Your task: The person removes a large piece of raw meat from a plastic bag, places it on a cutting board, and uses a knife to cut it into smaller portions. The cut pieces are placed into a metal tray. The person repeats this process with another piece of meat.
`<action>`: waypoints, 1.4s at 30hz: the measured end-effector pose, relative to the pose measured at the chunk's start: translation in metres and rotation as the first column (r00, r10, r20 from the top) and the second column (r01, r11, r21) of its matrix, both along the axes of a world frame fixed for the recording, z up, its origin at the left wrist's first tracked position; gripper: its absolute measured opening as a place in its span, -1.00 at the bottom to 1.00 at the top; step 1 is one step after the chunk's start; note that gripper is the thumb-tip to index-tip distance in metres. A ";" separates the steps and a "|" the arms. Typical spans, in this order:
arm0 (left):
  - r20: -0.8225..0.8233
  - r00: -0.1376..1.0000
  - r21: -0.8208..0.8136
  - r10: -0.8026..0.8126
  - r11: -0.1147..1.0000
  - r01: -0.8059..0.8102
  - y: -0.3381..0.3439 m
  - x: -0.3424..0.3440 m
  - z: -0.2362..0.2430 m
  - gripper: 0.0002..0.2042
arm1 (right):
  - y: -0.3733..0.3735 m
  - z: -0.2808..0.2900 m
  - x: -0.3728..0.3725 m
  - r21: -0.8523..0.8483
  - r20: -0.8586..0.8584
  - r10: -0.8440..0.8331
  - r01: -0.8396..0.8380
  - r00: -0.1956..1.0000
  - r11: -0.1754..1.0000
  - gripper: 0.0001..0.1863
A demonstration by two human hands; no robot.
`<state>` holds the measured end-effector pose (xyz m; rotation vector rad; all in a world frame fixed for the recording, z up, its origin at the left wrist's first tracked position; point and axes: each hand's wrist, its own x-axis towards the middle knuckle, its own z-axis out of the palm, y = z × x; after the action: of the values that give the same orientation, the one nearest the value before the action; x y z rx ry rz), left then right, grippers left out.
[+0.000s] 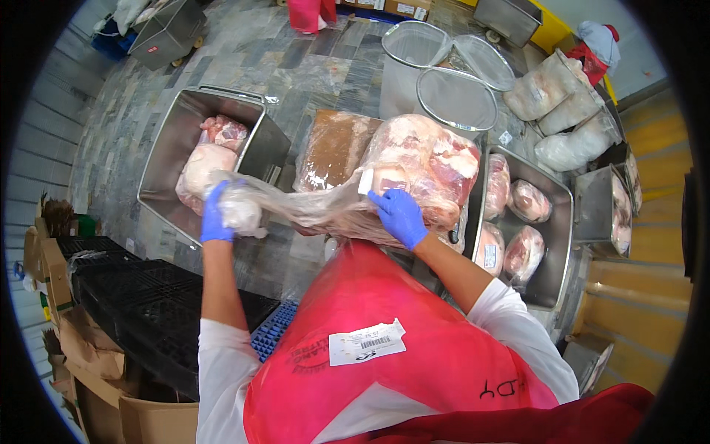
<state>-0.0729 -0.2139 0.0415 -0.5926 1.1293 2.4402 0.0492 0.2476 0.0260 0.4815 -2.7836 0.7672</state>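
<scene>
My left hand (216,211), in a blue glove, grips a bunched length of clear plastic film (288,200) over the left steel bin, which holds pale pink meat pieces (221,133). The film stretches across to a large block of marbled raw meat (436,166) beside a cardboard box (333,137) under plastic. My right hand (399,216), also gloved, has its fingers bent on the film at the lower left of the meat, by a small white label (366,180). Whether anything besides film is in its fingers is hidden.
A steel bin (555,274) of wrapped meat stands right, lined containers (403,81) behind, white bags (562,140) at back right. Black pallets (148,311) and torn cardboard (89,340) lie lower left. A co-worker (603,52) is at back right, another person's red apron (303,15) at the top.
</scene>
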 end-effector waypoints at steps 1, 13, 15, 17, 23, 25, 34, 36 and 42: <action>0.062 0.997 0.018 0.051 0.999 -0.052 0.032 0.000 -0.025 -0.64 | 0.004 0.002 0.012 0.014 -0.003 -0.003 0.004 1.000 1.000 -0.67; -0.134 0.727 -0.610 -0.673 0.634 0.475 0.301 0.043 -0.066 -0.60 | 0.006 0.029 0.098 -0.072 0.512 0.077 -0.046 0.855 0.996 -0.60; -0.015 0.738 -0.628 -0.674 0.581 0.517 0.282 0.034 -0.076 -0.63 | 0.023 0.000 0.115 -0.231 0.621 0.078 0.088 0.780 0.969 -0.56; 0.027 0.740 -0.792 -0.673 0.437 0.426 0.267 0.030 -0.079 -0.63 | 0.039 -0.011 0.124 -0.263 0.641 0.083 0.117 0.763 0.958 -0.53; -0.102 0.878 -0.636 -0.468 0.709 0.304 0.220 0.018 -0.080 -0.71 | 0.038 0.044 0.063 -0.001 0.333 -0.394 0.418 0.857 0.908 -0.59; -0.105 0.861 -0.693 -0.498 0.657 0.296 0.218 0.020 -0.076 -0.70 | 0.036 0.047 0.035 0.004 0.159 -0.434 0.439 0.887 0.898 -0.68; -0.254 0.795 -0.779 -0.551 0.604 0.170 0.225 0.027 -0.061 -0.66 | 0.114 0.117 -0.115 0.015 0.337 -0.279 0.291 0.899 0.957 -0.75; -0.318 0.778 -0.774 -0.541 0.623 0.117 0.233 0.025 -0.066 -0.64 | 0.137 0.131 -0.157 -0.100 0.267 -0.450 0.489 0.852 0.866 -0.76; -0.281 0.769 -0.711 -0.574 0.663 0.235 0.252 0.013 -0.080 -0.60 | 0.188 0.076 -0.181 -0.535 0.124 -0.626 0.583 0.770 0.611 -0.60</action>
<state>-0.0600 0.0379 -0.0385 0.1657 2.0852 1.7757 -0.1320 0.4352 0.1022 -0.5197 -2.2276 1.2433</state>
